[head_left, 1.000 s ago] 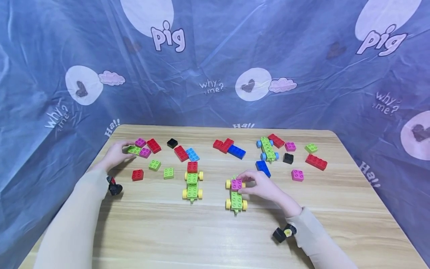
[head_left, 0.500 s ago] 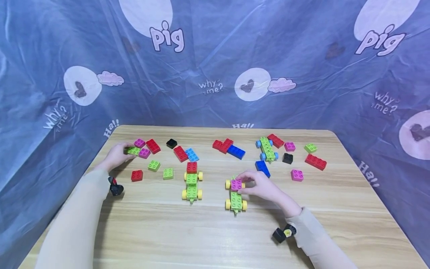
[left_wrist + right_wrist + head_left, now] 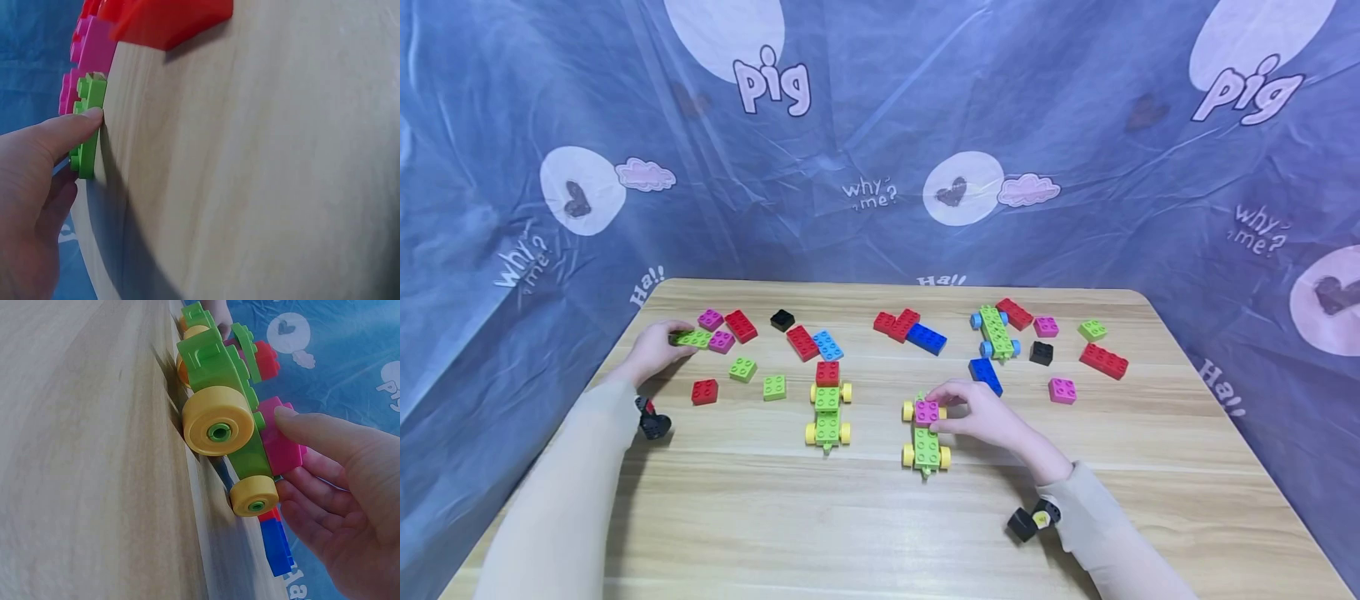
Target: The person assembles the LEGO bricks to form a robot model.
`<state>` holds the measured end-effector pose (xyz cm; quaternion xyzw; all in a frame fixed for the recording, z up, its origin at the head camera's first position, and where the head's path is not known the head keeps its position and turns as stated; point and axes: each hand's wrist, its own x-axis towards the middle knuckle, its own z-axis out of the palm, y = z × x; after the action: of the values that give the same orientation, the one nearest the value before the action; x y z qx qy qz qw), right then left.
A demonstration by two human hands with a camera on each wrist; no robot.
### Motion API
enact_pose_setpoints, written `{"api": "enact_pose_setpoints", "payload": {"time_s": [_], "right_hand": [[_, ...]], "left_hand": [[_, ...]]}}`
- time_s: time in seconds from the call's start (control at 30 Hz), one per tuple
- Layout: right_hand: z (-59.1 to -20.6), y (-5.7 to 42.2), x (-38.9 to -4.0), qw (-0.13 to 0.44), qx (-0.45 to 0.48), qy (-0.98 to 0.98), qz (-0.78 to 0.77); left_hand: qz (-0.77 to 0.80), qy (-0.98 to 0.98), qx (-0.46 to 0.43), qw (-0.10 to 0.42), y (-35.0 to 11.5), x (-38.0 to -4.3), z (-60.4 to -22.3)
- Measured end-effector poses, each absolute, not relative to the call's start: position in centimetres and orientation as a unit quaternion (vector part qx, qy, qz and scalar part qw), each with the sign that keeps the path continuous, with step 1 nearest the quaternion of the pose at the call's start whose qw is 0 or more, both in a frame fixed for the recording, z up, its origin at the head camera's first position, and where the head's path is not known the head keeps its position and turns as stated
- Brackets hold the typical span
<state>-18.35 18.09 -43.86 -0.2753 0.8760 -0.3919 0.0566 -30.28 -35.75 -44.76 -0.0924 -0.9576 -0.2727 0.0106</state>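
My left hand (image 3: 655, 350) is at the table's far left and pinches a green brick (image 3: 694, 339) between thumb and fingers. In the left wrist view the thumb lies across the side of that green brick (image 3: 92, 128). A magenta brick (image 3: 722, 342) is close beside it. My right hand (image 3: 976, 410) holds a magenta brick (image 3: 927, 412) by its sides, on the far end of a green car base (image 3: 927, 450) with yellow wheels. In the right wrist view the thumb touches the magenta brick (image 3: 281, 436), which sits on the car base's studs.
A second yellow-wheeled green car base (image 3: 827, 429) stands to the left, with a red brick (image 3: 827, 372) at its far end. Farther back is a blue-wheeled green base (image 3: 996, 333). Loose bricks, such as a blue one (image 3: 986, 377) and a red one (image 3: 704, 392), lie about the wooden table (image 3: 865, 525).
My left hand has shifted slightly left with the green brick, and its gap from the magenta brick looks a little wider. The right hand stays in place on its magenta brick.
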Motion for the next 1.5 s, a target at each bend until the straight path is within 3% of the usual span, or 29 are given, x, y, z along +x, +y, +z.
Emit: {"api": "enact_pose_setpoints", "payload": {"time_s": [0.73, 1.13, 1.5], "right_hand": [[-43.8, 18.1, -18.3, 0.059, -0.274, 0.875, -0.394], [-44.1, 18.3, -18.3, 0.055, -0.278, 0.874, -0.395], [-43.9, 18.2, -18.3, 0.052, -0.279, 0.875, -0.393]], "left_hand": [[-0.272, -0.959, -0.078, 0.021, -36.3, -29.1, -44.8], [-0.277, -0.959, -0.060, -0.030, -36.0, -29.1, -44.1], [-0.250, -0.967, -0.024, -0.034, -35.8, -28.9, -44.0]]}}
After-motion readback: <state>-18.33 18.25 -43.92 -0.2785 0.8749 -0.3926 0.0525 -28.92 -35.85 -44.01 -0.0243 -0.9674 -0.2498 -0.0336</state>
